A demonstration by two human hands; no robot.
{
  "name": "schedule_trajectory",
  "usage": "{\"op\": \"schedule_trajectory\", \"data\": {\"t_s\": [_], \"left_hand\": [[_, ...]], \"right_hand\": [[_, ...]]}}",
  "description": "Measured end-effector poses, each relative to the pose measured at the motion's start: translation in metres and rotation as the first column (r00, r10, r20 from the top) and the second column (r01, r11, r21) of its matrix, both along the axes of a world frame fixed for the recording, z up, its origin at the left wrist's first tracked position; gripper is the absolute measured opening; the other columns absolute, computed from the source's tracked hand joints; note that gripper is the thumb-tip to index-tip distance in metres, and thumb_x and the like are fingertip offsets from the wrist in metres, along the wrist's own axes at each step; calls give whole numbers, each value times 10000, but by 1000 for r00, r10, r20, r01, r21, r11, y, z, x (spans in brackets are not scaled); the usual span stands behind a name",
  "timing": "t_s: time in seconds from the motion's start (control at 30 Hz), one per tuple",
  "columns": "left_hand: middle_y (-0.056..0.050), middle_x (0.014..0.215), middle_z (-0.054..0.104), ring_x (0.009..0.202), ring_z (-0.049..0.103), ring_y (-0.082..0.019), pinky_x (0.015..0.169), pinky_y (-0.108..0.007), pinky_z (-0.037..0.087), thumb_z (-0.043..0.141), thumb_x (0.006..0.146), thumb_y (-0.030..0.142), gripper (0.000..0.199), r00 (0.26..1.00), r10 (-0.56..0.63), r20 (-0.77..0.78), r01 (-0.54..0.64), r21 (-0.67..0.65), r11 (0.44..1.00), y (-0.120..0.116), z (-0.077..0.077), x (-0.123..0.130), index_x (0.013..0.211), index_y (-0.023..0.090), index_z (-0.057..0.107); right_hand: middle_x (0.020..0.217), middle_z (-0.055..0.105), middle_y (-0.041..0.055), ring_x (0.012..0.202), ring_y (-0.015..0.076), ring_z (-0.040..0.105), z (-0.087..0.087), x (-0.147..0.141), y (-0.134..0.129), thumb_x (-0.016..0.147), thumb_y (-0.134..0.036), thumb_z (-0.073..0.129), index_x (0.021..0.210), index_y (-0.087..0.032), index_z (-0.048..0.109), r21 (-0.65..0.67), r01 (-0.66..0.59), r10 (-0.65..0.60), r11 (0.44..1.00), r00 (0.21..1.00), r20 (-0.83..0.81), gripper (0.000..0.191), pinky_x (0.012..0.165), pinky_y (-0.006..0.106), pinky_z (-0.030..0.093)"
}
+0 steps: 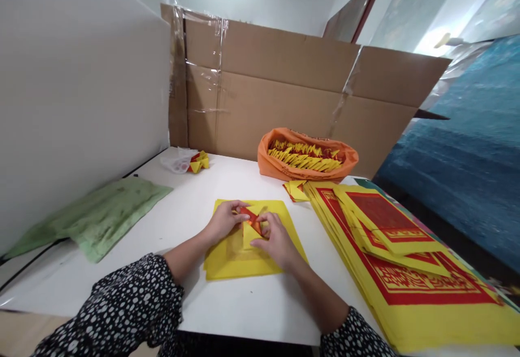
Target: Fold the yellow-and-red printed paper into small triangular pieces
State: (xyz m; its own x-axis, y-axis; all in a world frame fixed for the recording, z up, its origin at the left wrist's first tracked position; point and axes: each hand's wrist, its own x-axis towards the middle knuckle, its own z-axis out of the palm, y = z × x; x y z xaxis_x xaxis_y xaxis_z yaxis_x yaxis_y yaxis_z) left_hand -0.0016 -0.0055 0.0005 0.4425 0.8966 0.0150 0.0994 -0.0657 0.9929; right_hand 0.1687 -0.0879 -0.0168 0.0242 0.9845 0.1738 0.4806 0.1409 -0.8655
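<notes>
A partly folded red and yellow paper (251,231) is held between both hands above a stack of yellow sheets (227,266) on the white table. My left hand (225,220) pinches its upper left side, fingers closed on the red part. On the right side, my right hand (277,238) grips the paper between thumb and curled fingers. Yellow flaps of the folded paper stick out above and below the red band. The undersides of my fingertips are hidden.
An orange bag (268,166) full of folded papers stands at the back. Printed yellow-red sheets (439,313) lie at right, folded pieces (298,190) beside them. A green cloth (109,216) lies left; a plastic bag (177,160) and yellow-red piece (200,162) are behind. Cardboard (260,97) rises behind.
</notes>
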Motion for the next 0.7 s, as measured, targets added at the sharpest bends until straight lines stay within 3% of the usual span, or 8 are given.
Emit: {"op": "schedule_trajectory", "data": {"t_s": [0.17,0.27,0.37,0.5,0.6,0.7], "left_hand": [[5,634,609,486,523,-82,468,-176,345,713,756,447,328,982,71,175,-6,-345,939,-11,12,-1,749,152,570],[1,638,622,474,551,-83,426,-152,327,672,824,394,280,964,134,231,-18,-445,895,-12,14,-2,752,163,530],[-14,688,645,469,570,-82,442,-157,402,583,905,311,208,935,184,302,-17,-482,876,-9,15,-3,774,170,503],[-62,853,690,616,683,-142,562,-236,534,551,932,297,177,892,229,390,1,-509,861,-6,16,-6,817,183,477],[-52,850,689,617,690,-148,566,-237,536,590,911,355,237,891,209,403,3,-465,885,-7,18,-5,811,191,452],[-25,779,679,543,643,-109,522,-186,482,599,897,427,273,928,133,349,2,-359,933,-11,17,-4,848,197,461]], "right_hand": [[953,513,-22,670,122,563,8,-3,4,650,-210,752,881,-233,581,-38,-92,87,995,989,-123,288,661,304,484],[918,527,-10,740,149,564,14,-10,6,690,-275,748,803,-227,627,6,-97,97,995,992,-78,172,696,307,477],[856,536,1,799,170,566,19,-19,8,789,-317,671,662,-216,588,134,-46,50,990,998,-31,182,743,308,459],[849,580,10,852,177,577,20,-22,10,841,-296,593,616,-220,482,291,120,-105,949,992,-66,262,811,308,431],[849,581,16,852,181,576,17,-18,14,844,-293,579,604,-222,458,308,182,-169,934,983,-69,278,810,313,423],[842,543,11,827,181,565,18,-15,17,821,-304,631,613,-217,516,261,113,-114,959,993,-8,253,798,318,426]]}}
